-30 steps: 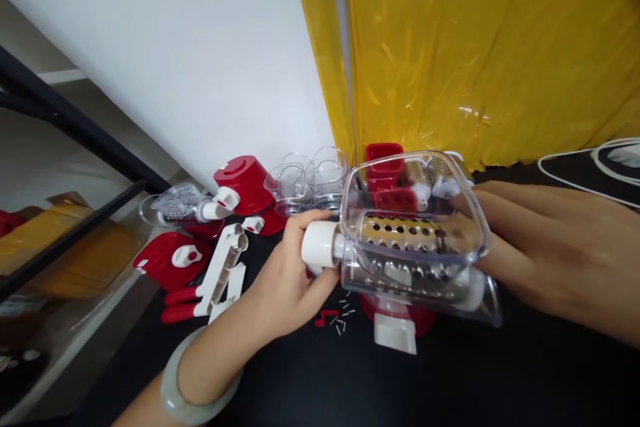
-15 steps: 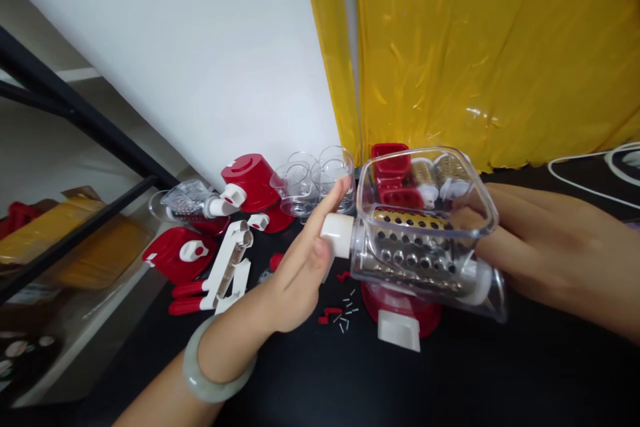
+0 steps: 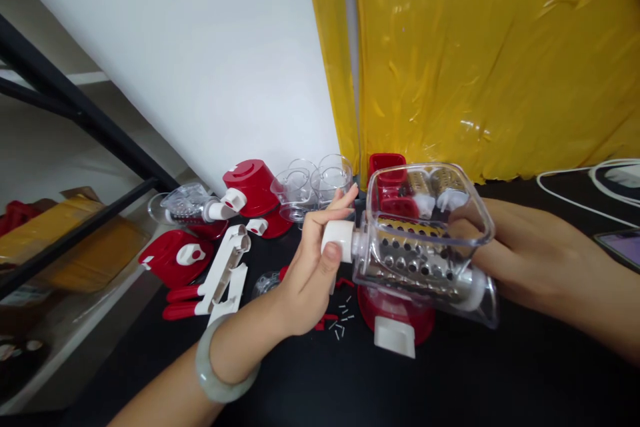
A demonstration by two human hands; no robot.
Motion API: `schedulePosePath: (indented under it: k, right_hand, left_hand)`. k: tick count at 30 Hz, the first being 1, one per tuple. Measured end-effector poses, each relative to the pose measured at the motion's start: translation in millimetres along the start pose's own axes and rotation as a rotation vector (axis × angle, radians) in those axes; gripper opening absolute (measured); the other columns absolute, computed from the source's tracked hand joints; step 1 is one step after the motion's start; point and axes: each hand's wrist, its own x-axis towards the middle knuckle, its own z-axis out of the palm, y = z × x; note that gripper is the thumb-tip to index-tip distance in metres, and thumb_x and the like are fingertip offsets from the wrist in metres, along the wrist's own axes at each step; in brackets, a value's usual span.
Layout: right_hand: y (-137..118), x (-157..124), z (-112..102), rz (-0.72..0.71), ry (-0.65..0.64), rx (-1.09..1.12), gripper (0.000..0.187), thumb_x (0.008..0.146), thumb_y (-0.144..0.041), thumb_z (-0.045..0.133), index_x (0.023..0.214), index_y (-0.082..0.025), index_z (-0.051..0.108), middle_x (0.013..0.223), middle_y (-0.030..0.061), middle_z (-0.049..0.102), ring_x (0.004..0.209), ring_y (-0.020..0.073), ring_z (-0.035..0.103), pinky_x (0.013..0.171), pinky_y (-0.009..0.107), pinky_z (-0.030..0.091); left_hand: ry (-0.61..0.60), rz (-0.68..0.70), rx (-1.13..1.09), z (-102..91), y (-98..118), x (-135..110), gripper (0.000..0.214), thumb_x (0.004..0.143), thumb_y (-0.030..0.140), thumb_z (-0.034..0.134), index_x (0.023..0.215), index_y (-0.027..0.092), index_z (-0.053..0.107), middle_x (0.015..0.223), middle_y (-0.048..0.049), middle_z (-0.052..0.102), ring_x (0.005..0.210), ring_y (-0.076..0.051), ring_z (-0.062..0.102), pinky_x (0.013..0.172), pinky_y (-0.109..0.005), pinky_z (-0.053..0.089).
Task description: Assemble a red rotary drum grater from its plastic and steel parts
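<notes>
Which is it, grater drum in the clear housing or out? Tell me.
In: the perforated grater drum lies inside the clear housing, its white end poking out.

This looks like a small assembly or packing workstation rather than a home kitchen. On the black worktable [image 3: 450, 387] lie many copies of the same gadget in pieces: red bases [image 3: 250, 185], clear plastic cups [image 3: 313, 181], white crank handles [image 3: 225, 267] and a scatter of tiny metal pins [image 3: 341, 320]. A yellow plastic curtain [image 3: 475, 60] screens off the bench beside a plain white wall [image 3: 200, 47], and a dark metal rack [image 3: 75, 113] with cardboard boxes [image 3: 60, 240] stands at the left.
</notes>
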Motion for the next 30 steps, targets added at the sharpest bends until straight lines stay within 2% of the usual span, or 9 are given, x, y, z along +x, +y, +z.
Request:
schedulePosePath:
  k: [3,6,10,13,16,19,25,27,30]
  right_hand:
    - [2,0,1,-0.223,0.061,-0.132,0.033,0.095,-0.017,0.038,0.071,-0.017,0.061,0.061,0.0034,0.057,0.052,0.0133,0.048,0.047,0.024,0.036]
    - [3,-3,3,-0.293,0.073,-0.2,0.031,0.093,-0.012,0.038,0.076,-0.014,0.064,0.067,0.0073,0.058,0.059,0.016,0.051,0.053,0.026,0.038]
    - [2,-8,5,-0.248,0.046,-0.221,0.029,0.093,-0.014,0.039,0.083,-0.018,0.066,0.071,0.0063,0.059,0.062,0.017,0.05,0.054,0.028,0.036]
    - [2,-8,3,-0.221,0.039,-0.207,0.029,0.094,-0.015,0.039,0.081,-0.02,0.064,0.069,0.0036,0.058,0.057,0.0149,0.048,0.051,0.027,0.034]
    - [3,-7,2,-0.213,0.033,-0.166,0.029,0.092,-0.01,0.038,0.079,-0.019,0.062,0.068,0.0028,0.059,0.055,0.0132,0.048,0.051,0.025,0.035]
    - [3,-8,3,-0.221,0.051,-0.179,0.03,0.091,-0.011,0.038,0.076,-0.019,0.062,0.065,0.0033,0.058,0.054,0.0146,0.048,0.05,0.026,0.035]
    - [-2,-11,7,-0.106,0.011,-0.065,0.029,0.092,-0.013,0.04,0.073,-0.02,0.06,0.061,0.0003,0.058,0.049,0.0117,0.048,0.045,0.022,0.033]
    - [-1,-11,7,-0.106,0.013,-0.066,0.028,0.091,-0.012,0.041,0.073,-0.02,0.061,0.062,0.0009,0.059,0.05,0.0123,0.048,0.045,0.023,0.033]
    - [1,-9,4,-0.151,0.022,-0.101,0.029,0.09,-0.012,0.041,0.072,-0.02,0.062,0.061,0.0019,0.058,0.05,0.0138,0.048,0.045,0.025,0.033]
  left_hand:
    - [-0.032,0.064,0.179,-3.6,5,6,0.035,0.102,0.042,0.03,0.128,0.024,0.044,0.157,-0.0075,0.034,0.149,-0.025,0.02,0.121,-0.054,0.015]
    - [-0.035,0.057,0.341,-10.5,11,11,0.041,0.102,0.04,0.03,0.137,0.023,0.043,0.155,-0.0082,0.038,0.146,-0.025,0.027,0.121,-0.055,0.014]
    - [-0.15,0.016,0.184,-22.1,14,16,0.056,0.099,0.054,0.027,0.143,0.024,0.042,0.155,-0.0076,0.037,0.144,-0.027,0.031,0.121,-0.051,0.021]
    - [-0.161,-0.066,-0.022,-25.6,12,23,0.068,0.095,0.064,0.017,0.144,0.025,0.043,0.156,-0.0064,0.037,0.144,-0.028,0.032,0.119,-0.05,0.028]
    - [-0.167,-0.132,-0.133,-20.3,8,31,0.07,0.094,0.066,0.02,0.145,0.024,0.042,0.154,-0.0076,0.04,0.143,-0.028,0.035,0.118,-0.048,0.032]
    - [-0.163,-0.134,-0.167,-11.0,4,34,0.065,0.095,0.063,0.026,0.145,0.023,0.041,0.151,-0.0087,0.044,0.141,-0.027,0.038,0.117,-0.045,0.035]
    - [-0.022,-0.113,-0.098,-1.7,5,30,0.058,0.099,0.056,0.028,0.148,0.025,0.032,0.147,-0.0086,0.047,0.137,-0.025,0.042,0.116,-0.043,0.035]
    - [-0.019,-0.116,-0.083,-3.4,7,29,0.058,0.099,0.056,0.027,0.149,0.026,0.03,0.145,-0.0088,0.048,0.135,-0.025,0.044,0.115,-0.042,0.035]
    - [-0.077,-0.128,-0.094,-10.6,8,28,0.062,0.097,0.06,0.025,0.149,0.025,0.03,0.145,-0.0095,0.046,0.137,-0.026,0.04,0.116,-0.042,0.033]
